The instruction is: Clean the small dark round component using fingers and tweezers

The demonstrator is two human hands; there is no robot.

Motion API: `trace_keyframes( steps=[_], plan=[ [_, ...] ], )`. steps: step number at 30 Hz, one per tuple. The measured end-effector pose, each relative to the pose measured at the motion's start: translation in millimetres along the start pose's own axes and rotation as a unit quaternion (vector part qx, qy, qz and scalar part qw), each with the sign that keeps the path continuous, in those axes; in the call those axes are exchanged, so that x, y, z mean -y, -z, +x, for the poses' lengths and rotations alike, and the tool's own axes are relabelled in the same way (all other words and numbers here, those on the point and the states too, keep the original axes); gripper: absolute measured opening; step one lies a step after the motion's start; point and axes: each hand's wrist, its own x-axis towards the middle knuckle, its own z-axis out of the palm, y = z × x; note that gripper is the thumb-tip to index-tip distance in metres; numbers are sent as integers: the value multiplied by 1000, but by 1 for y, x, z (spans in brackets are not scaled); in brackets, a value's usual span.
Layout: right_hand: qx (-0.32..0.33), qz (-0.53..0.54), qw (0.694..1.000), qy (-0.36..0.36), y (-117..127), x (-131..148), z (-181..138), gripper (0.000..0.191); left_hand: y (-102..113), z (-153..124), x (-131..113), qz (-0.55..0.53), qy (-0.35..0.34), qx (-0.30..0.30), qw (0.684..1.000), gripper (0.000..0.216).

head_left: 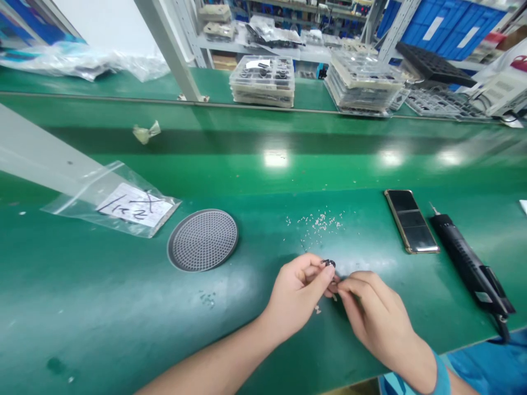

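Observation:
Between the thumb and fingers of my left hand [298,291] is a small black part [328,264], mostly covered by the fingertips. My right hand [376,315] is pinched close beside it, fingertips touching or nearly touching the left fingers. What the right fingertips grip, if anything, is too small to make out. Just beyond both hands, many tiny pale pieces [320,223] lie scattered on the green bench. A couple of little pinkish bits [317,310] rest under the left hand.
Left of the hands lies a round grey perforated tray [202,240], with a labelled zip bag [134,206] behind it. On the right are a phone [411,220] and a black electric screwdriver [471,260]. Stacked plastic trays [262,81] stand on the raised back ledge.

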Motion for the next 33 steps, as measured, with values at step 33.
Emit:
trace_keyframes(
  steps=[33],
  plan=[
    [43, 161, 979, -114, 6, 6, 8, 20, -1, -1, -2, 2, 16, 7, 1000, 43]
  ],
)
